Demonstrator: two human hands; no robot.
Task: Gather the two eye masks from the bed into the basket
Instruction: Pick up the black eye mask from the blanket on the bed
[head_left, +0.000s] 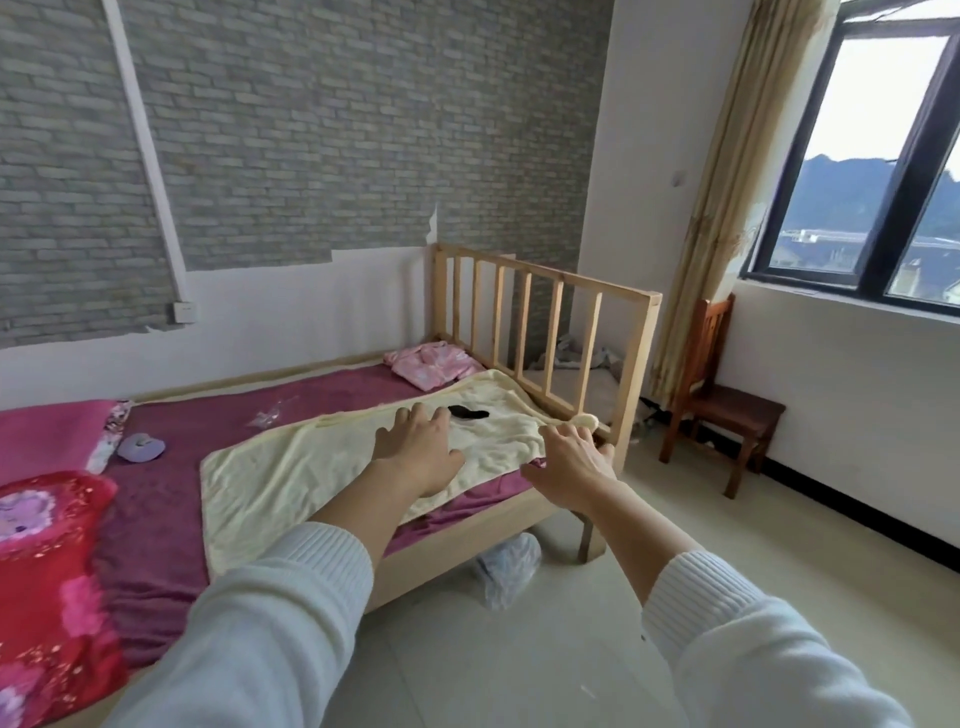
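Observation:
A black eye mask (468, 413) lies on a cream blanket (291, 467) near the foot of the bed (467, 540). A purple eye mask (141, 447) rests on the dark purple sheet beside the pink pillow, far to the left. My left hand (415, 449) lies palm down on the blanket with fingers spread, its fingertips just left of the black mask. My right hand (569, 462) is at the blanket's right corner by the footboard, and its fingers curl on the raised edge of the cloth. No basket is in view.
A slatted wooden footboard (540, 322) closes the bed's far end. Folded pink clothes (434, 364) lie by it, and a red floral quilt (47, 571) covers the near left. A plastic bag (506, 569) lies on the floor; a wooden chair (722, 400) stands under the window.

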